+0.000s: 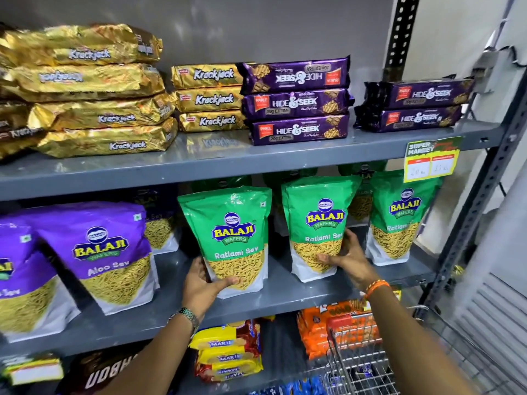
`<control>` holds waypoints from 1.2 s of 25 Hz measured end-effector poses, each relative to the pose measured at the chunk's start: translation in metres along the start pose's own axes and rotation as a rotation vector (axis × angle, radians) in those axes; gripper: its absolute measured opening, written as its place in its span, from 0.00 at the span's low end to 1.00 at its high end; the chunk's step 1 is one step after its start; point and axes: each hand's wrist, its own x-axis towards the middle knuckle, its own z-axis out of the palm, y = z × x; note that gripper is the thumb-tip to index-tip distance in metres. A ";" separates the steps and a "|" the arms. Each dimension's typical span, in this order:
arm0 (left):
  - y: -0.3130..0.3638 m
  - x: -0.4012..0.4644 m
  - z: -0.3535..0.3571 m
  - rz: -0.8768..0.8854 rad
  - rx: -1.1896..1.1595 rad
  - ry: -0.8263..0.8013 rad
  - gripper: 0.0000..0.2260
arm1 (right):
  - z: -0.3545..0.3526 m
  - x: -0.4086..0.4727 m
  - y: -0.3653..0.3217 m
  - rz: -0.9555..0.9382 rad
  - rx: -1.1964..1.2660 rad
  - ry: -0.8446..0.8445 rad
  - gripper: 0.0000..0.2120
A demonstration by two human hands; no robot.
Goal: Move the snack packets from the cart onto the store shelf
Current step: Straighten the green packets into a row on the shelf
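Two green Ratlami Sev packets stand upright on the grey middle shelf (299,292). My left hand (204,283) grips the lower left corner of the left green packet (231,232). My right hand (346,259) holds the lower right side of the right green packet (316,220). Another green packet (399,220) stands at the far right, with more behind. The wire cart (359,363) sits at the bottom right, below my right forearm.
Purple Aloo Sev packets (99,252) fill the shelf's left side. The upper shelf holds gold Krackjack stacks (99,89) and purple Hide & Seek packs (296,102). Marie biscuits (228,352) and orange packs (328,323) lie below. A price tag (430,159) hangs at the right.
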 end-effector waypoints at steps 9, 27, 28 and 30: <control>0.014 -0.048 -0.130 0.056 -0.320 0.736 0.14 | 0.186 -0.135 -0.006 -0.409 0.054 0.241 0.13; -0.010 0.003 -0.212 0.021 0.152 0.180 0.32 | 0.392 -0.063 0.019 -0.094 -0.052 -0.255 0.08; -0.010 0.003 -0.208 0.015 0.160 0.166 0.32 | 0.387 -0.063 0.019 -0.091 -0.069 -0.249 0.10; -0.010 0.001 -0.204 -0.002 0.157 0.156 0.34 | 0.379 -0.064 0.019 -0.078 -0.102 -0.250 0.11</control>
